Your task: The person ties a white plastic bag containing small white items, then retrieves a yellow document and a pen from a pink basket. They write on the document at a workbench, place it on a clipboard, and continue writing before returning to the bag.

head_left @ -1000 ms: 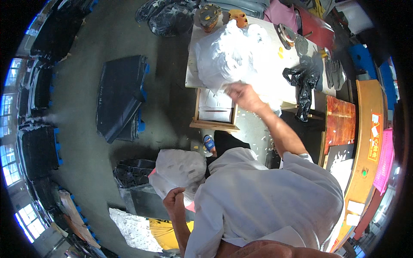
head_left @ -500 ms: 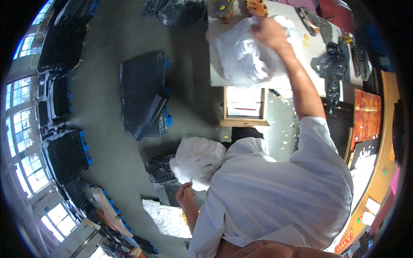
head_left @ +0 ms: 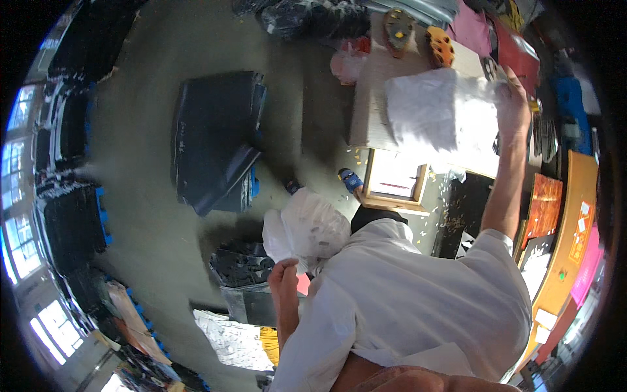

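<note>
My right hand [head_left: 514, 108] is closed on the edge of a white plastic bag [head_left: 428, 108], which stretches out flat to its left over the pale worktable [head_left: 372, 114]. Down at the left side of my body, my left hand [head_left: 284, 276] is closed against the lower edge of a full white plastic bag [head_left: 304, 225]. Small pieces show dimly through that bag. Behind the stretched bag, a grey sole-shaped piece [head_left: 398, 29] and an orange one [head_left: 441, 47] lie on the table.
An open wooden drawer [head_left: 395, 202] juts out under the table's near edge. A stack of black sheets [head_left: 212, 140] stands on the floor to the left. Below the full bag is a dark bin [head_left: 245, 297]. Black bags [head_left: 307, 18] lie at the far side.
My right hand has moved right and slightly nearer, drawing the crumpled white bag out flat. The view has shifted. My left hand stays by the full bag.
</note>
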`<state>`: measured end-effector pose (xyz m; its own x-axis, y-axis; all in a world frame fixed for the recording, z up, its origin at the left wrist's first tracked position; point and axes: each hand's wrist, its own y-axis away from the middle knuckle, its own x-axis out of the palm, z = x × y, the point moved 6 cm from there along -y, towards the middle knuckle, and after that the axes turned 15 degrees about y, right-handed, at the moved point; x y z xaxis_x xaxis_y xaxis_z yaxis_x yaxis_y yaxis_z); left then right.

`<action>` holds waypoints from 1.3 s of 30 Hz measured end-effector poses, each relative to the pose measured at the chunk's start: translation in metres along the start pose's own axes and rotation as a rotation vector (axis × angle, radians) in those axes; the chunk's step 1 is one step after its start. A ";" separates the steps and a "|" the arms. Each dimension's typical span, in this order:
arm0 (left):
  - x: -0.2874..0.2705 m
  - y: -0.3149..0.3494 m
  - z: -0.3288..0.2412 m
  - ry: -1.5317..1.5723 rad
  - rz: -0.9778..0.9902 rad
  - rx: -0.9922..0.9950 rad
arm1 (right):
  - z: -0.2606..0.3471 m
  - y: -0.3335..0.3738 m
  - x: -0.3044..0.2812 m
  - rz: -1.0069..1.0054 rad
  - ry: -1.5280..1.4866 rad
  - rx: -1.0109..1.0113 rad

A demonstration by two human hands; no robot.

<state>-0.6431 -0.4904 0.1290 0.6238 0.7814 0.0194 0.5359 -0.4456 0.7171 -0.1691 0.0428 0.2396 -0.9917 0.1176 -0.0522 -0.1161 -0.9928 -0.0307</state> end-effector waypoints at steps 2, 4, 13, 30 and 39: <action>-0.021 -0.032 -0.016 0.008 0.047 -0.002 | 0.001 -0.011 0.000 0.010 0.087 0.104; -0.040 -0.061 -0.037 0.071 0.162 0.026 | 0.007 -0.020 -0.009 -0.131 0.078 0.206; -0.078 -0.139 -0.120 -0.085 0.210 0.091 | 0.069 0.001 0.072 0.009 0.280 0.052; -0.005 -0.298 -0.214 -0.174 -0.300 -0.100 | -0.004 -0.128 0.405 0.302 0.071 0.073; 0.159 -0.506 -0.215 -0.483 -0.082 -0.138 | -0.323 -0.245 0.570 0.680 0.393 0.455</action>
<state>-0.9378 -0.0470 -0.0816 0.7924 0.5054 -0.3415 0.5341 -0.3042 0.7888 -0.6878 0.3606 -0.1047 -0.7740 -0.5800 -0.2541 0.3938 -0.7552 0.5241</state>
